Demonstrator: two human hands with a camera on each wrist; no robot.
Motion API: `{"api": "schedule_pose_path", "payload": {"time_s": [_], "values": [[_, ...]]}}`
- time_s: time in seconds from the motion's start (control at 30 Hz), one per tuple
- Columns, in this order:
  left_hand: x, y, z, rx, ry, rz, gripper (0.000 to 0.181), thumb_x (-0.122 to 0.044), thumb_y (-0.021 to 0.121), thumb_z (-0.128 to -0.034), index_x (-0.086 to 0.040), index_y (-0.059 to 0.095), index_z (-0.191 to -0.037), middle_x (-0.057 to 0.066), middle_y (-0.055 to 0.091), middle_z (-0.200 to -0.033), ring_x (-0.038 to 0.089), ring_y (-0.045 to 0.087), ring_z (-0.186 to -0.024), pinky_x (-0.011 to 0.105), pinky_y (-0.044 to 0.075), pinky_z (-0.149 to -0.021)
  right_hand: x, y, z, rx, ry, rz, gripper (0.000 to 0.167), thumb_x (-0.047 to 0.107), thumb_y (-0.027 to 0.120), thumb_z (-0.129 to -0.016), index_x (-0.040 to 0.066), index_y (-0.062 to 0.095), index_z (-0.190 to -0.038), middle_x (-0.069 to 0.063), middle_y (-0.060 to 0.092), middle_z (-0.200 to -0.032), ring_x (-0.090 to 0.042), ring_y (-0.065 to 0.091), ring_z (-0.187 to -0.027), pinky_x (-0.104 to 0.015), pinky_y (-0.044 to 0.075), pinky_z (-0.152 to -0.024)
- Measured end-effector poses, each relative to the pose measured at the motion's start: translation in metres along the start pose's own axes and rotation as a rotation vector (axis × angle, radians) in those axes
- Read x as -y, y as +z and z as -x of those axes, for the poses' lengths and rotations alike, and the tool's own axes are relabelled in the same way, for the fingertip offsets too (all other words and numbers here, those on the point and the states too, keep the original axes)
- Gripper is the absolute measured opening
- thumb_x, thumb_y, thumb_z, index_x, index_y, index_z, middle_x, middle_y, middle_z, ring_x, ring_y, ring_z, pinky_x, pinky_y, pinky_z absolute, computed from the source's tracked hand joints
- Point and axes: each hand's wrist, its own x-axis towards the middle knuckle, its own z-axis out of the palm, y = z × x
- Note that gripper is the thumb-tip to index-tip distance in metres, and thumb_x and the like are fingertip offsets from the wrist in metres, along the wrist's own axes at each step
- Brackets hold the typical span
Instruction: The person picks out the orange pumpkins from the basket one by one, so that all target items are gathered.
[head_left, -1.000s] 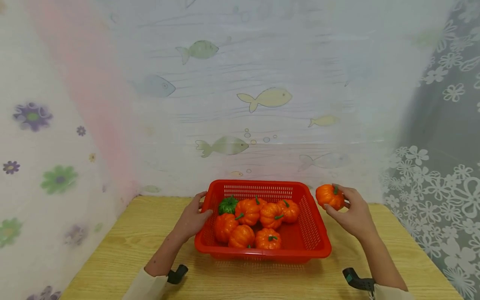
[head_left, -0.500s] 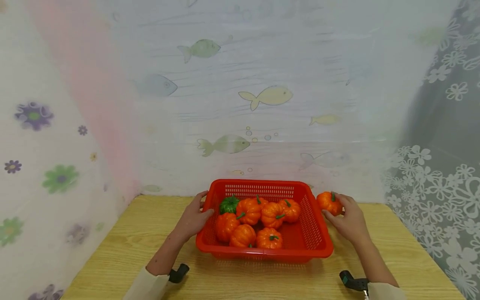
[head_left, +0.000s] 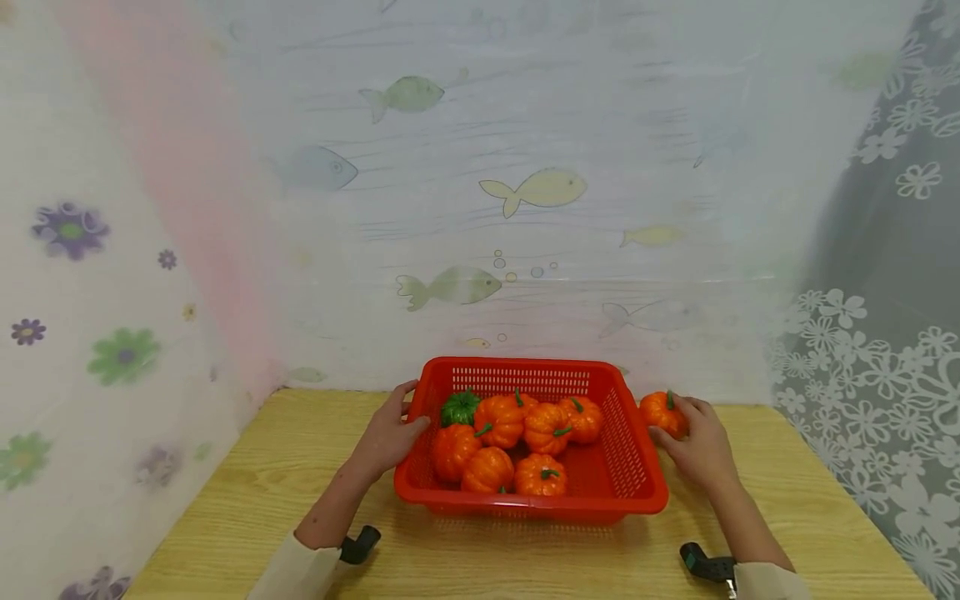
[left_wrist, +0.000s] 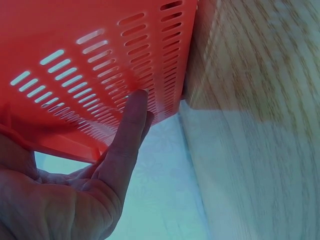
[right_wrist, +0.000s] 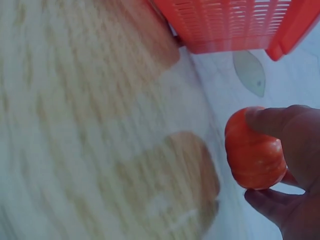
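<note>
Lt wood-grain table [head_left: 480,562] w/ red perf. basket [head_left: 528,504] sitting on it, approx. ctr, nr far edge.

"Can you read any lettering on the basket [head_left: 530,503]?"
"None that I can make out."
"A label or number on the pumpkins [head_left: 498,421]?"
"Nothing legible there either."
"And the wall [head_left: 675,75], or the table [head_left: 525,558]?"
"No readable word or sign."
"The black wrist devices [head_left: 705,563]?"
"Too small to tell."

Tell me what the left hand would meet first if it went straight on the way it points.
Most likely the left wall of the red basket: the left hand is at its rim, though depth leaves index-finger contact unclear.
</note>
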Motion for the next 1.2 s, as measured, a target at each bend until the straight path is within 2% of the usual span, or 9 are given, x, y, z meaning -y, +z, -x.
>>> {"api": "schedule_pose_path", "payload": {"time_s": [0.23, 0.5, 0.67, 0.87, 1.03, 1.2], "values": [[0.001, 0.0, 0.001, 0.002, -0.006, 0.004, 0.067, -0.011, 0.059, -0.1054, -0.005, 0.029, -0.165, 0.025, 0.06, -0.143, 0.04, 0.067, -0.12, 0.054, 0.063, -0.088, -0.003, 0.001, 0.001, 0.067, 0.045, 0.01, 0.07, 0.017, 0.079, -0.095, -0.014, 0.048, -0.149, -0.04, 0.046, -0.144, -0.061, 0.048, -0.129, -0.073, 0.043, -0.106], [-0.002, 0.0, 0.002, -0.002, -0.011, 0.006, 0.067, -0.012, 0.059, -0.1053, -0.006, 0.029, -0.165, 0.024, 0.06, -0.142, 0.038, 0.068, -0.119, 0.053, 0.063, -0.088, -0.004, 0.001, 0.002, 0.057, 0.008, 0.013, 0.067, 0.017, 0.079, -0.095, -0.011, 0.051, -0.149, -0.04, 0.048, -0.145, -0.06, 0.051, -0.128, -0.07, 0.051, -0.098], [-0.004, 0.0, 0.002, -0.004, -0.013, 0.004, 0.067, -0.012, 0.059, -0.105, -0.006, 0.03, -0.165, 0.025, 0.061, -0.142, 0.038, 0.068, -0.117, 0.053, 0.064, -0.086, -0.005, 0.0, 0.001, 0.07, 0.009, 0.022, 0.069, 0.019, 0.08, -0.095, -0.012, 0.05, -0.149, -0.041, 0.047, -0.146, -0.061, 0.048, -0.131, -0.073, 0.046, -0.104], [-0.004, 0.0, 0.002, -0.003, -0.013, -0.001, 0.067, -0.012, 0.059, -0.105, -0.006, 0.03, -0.165, 0.025, 0.061, -0.142, 0.039, 0.069, -0.117, 0.053, 0.064, -0.086, 0.005, -0.01, -0.002, 0.037, -0.043, 0.022, 0.068, 0.02, 0.08, -0.093, -0.013, 0.052, -0.146, -0.041, 0.048, -0.145, -0.062, 0.046, -0.131, -0.078, 0.04, -0.105], [-0.004, 0.001, 0.001, 0.001, -0.011, 0.007, 0.067, -0.012, 0.059, -0.1053, -0.006, 0.029, -0.165, 0.025, 0.061, -0.141, 0.038, 0.069, -0.116, 0.053, 0.064, -0.085, 0.018, -0.019, -0.005, -0.025, -0.122, 0.001, 0.061, 0.014, 0.079, -0.093, -0.011, 0.056, -0.144, -0.039, 0.051, -0.142, -0.06, 0.048, -0.13, -0.078, 0.041, -0.103], [-0.003, 0.0, 0.002, 0.001, -0.012, 0.001, 0.067, -0.012, 0.059, -0.1056, -0.005, 0.029, -0.165, 0.025, 0.061, -0.142, 0.039, 0.069, -0.117, 0.053, 0.064, -0.085, 0.035, -0.023, -0.006, -0.037, -0.174, -0.027, 0.061, 0.014, 0.079, -0.094, -0.008, 0.056, -0.146, -0.035, 0.053, -0.142, -0.057, 0.05, -0.13, -0.077, 0.042, -0.101]]}}
